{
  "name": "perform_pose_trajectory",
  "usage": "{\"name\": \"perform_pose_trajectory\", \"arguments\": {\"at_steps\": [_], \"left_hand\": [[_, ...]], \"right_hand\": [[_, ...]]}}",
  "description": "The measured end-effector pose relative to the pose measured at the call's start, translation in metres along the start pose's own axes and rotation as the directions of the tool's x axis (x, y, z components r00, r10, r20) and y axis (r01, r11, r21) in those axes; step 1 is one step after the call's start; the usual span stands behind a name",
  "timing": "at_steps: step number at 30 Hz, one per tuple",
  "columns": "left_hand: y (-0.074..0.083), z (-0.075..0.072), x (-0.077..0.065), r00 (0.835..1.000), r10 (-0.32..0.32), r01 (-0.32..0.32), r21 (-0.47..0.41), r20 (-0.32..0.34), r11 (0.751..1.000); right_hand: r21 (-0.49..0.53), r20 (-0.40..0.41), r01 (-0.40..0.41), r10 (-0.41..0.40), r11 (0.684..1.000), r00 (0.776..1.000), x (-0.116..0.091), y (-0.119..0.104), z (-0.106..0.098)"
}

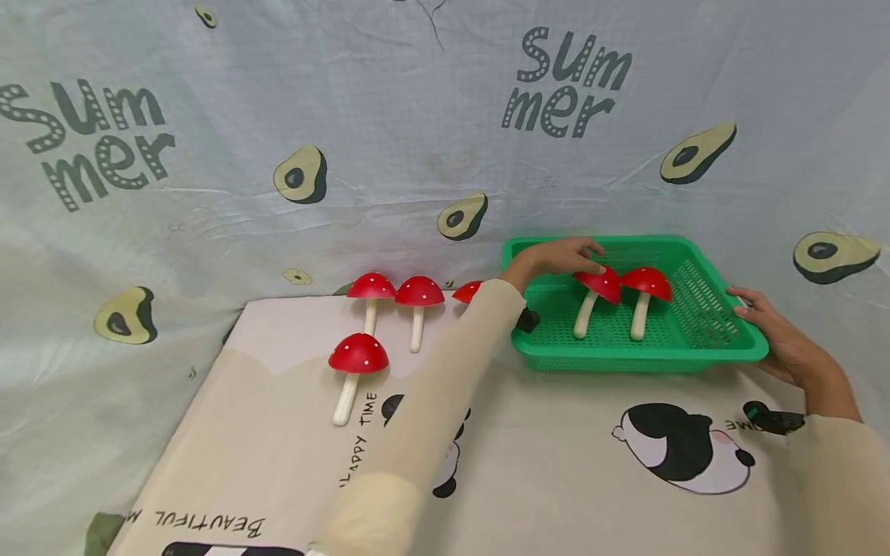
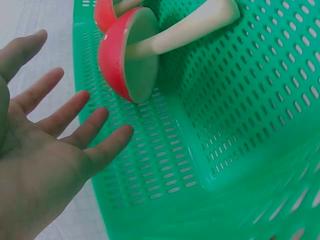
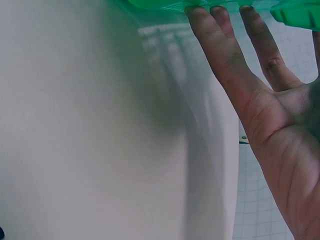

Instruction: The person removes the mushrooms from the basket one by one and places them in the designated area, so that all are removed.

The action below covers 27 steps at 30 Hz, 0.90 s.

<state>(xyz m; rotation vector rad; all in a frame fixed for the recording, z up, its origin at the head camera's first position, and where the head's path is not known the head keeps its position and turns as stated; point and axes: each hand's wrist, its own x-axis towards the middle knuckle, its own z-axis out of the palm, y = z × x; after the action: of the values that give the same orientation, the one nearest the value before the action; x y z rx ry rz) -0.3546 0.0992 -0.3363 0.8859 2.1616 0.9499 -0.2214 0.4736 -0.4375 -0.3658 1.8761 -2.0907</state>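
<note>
Two toy mushrooms with red, white-dotted caps and pale stems, a left mushroom (image 1: 602,286) and a right mushroom (image 1: 647,286), lie in a green slotted basket (image 1: 640,355). My left hand (image 1: 559,256) reaches over the basket's left part, its fingers beside the left mushroom's cap. In the left wrist view, those fingers are spread apart, holding nothing, near a mushroom cap (image 2: 114,57). My right hand (image 1: 786,340) holds the basket at its right rim. The right wrist view has its fingertips against the basket's green underside (image 3: 165,5); the thumb's contact is unclear there.
Left of the basket, several more mushrooms lie on the table: one at front (image 1: 358,355), two behind it, and one partly hidden mushroom (image 1: 466,292) behind my left sleeve. A printed cloth (image 1: 389,116) hangs along the table's back edge.
</note>
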Motion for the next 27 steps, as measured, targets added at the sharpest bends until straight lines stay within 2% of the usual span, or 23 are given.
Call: {"name": "perform_pose_trajectory", "arguments": {"at_steps": [4, 11, 18, 21, 27], "left_hand": [[0.002, 0.002, 0.004, 1.000, -0.008, 0.008, -0.038, -0.003, 0.999], [-0.003, 0.005, 0.007, 1.000, -0.011, 0.010, -0.040, -0.023, 0.999], [-0.007, 0.011, 0.014, 0.999, -0.039, 0.035, -0.103, -0.037, 0.994], [-0.006, 0.013, 0.019, 0.998, -0.045, 0.041, -0.077, -0.047, 0.996], [-0.009, 0.020, 0.032, 0.999, -0.036, 0.036, -0.012, -0.008, 0.999]], "right_hand": [[0.021, -0.004, 0.016, -0.016, 1.000, 1.000, 0.000, -0.003, -0.002], [0.028, -0.003, -0.002, 0.002, 1.000, 1.000, 0.002, -0.003, -0.001], [0.027, -0.009, 0.000, 0.001, 1.000, 1.000, 0.000, -0.003, 0.002], [0.038, -0.015, 0.004, -0.003, 0.999, 1.000, 0.000, -0.003, 0.003], [0.050, -0.025, 0.004, -0.003, 0.999, 1.000, 0.000, -0.002, 0.003]]}}
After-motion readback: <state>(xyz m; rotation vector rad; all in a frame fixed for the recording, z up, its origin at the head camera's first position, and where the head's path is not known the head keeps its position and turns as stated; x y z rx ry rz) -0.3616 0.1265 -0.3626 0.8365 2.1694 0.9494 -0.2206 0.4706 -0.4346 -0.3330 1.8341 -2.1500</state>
